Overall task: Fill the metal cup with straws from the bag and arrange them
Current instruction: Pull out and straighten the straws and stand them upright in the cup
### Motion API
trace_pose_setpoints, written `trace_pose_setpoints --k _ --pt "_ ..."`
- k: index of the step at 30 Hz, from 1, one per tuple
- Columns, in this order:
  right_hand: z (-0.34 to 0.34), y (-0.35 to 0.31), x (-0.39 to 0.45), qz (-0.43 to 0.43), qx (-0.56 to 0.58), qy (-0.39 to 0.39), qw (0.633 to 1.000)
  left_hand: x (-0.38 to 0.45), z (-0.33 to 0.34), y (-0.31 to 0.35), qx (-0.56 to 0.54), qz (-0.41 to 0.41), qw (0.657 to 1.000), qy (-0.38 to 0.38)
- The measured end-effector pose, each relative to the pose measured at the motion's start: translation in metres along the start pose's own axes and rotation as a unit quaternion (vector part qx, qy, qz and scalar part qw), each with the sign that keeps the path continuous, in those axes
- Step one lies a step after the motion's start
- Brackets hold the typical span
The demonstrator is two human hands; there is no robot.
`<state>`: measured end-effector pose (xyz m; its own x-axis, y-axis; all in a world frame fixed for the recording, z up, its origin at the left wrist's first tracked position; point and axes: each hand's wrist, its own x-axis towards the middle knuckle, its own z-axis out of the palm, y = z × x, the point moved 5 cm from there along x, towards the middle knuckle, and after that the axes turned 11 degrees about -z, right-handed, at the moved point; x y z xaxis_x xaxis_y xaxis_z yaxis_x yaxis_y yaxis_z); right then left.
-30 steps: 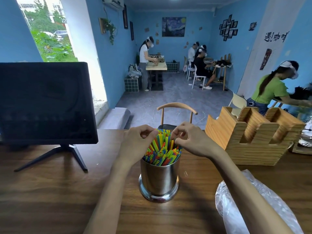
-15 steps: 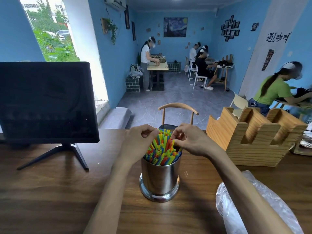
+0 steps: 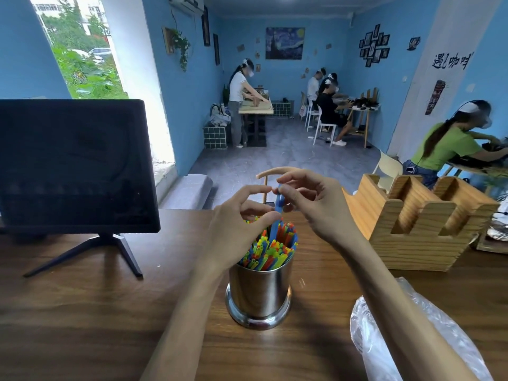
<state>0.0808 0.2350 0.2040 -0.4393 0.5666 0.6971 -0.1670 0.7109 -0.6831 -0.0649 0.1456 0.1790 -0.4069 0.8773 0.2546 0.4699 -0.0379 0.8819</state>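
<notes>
The metal cup [image 3: 259, 292] is seen on the wooden counter [image 3: 82, 312], packed with coloured straws [image 3: 270, 250]; the clear plastic bag [image 3: 398, 339] lies to its right. Above the cup, one blue straw [image 3: 277, 209] is pinched near its top by the right hand [image 3: 310, 202] and lower down by the left hand [image 3: 242, 229]. Arranging appears to be in hand. Next, this straw probably needs to be lowered level with the others.

Multicoloured straws [image 3: 270, 250] in a silver metal cup [image 3: 259, 291]; blue straw [image 3: 278, 204] raised.
</notes>
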Motion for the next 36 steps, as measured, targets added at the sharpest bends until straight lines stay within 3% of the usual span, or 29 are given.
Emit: trace_pose_setpoints --k 8,16,22,26,28,30,33,36 --pt "0.004 -0.001 -0.012 -0.008 0.019 0.121 0.992 -0.003 0.008 -0.003 -0.038 -0.01 0.999 -0.017" --pt "0.012 -0.004 -0.012 -0.055 -0.021 0.074 0.996 -0.01 0.005 0.007 -0.062 0.019 0.998 -0.019" --pt "0.014 0.003 -0.017 -0.031 0.015 0.09 0.995 -0.01 -0.001 0.013 -0.049 0.065 0.997 0.001" --pt "0.017 0.018 -0.021 0.037 0.002 0.007 0.999 -0.007 -0.017 0.02 -0.137 0.077 0.985 0.074" --pt "0.019 0.027 -0.025 0.069 -0.013 -0.08 0.994 -0.007 -0.031 0.025 -0.226 0.091 0.961 0.132" --pt "0.02 0.03 -0.028 0.082 -0.002 -0.118 0.99 -0.006 -0.044 0.028 -0.291 0.105 0.934 0.179" --pt "0.015 0.029 -0.026 0.094 0.077 -0.057 0.991 -0.004 -0.05 0.027 -0.326 0.101 0.916 0.211" --pt "0.006 0.031 -0.024 0.118 0.163 0.042 0.979 -0.003 -0.046 0.013 -0.343 0.045 0.908 0.235"
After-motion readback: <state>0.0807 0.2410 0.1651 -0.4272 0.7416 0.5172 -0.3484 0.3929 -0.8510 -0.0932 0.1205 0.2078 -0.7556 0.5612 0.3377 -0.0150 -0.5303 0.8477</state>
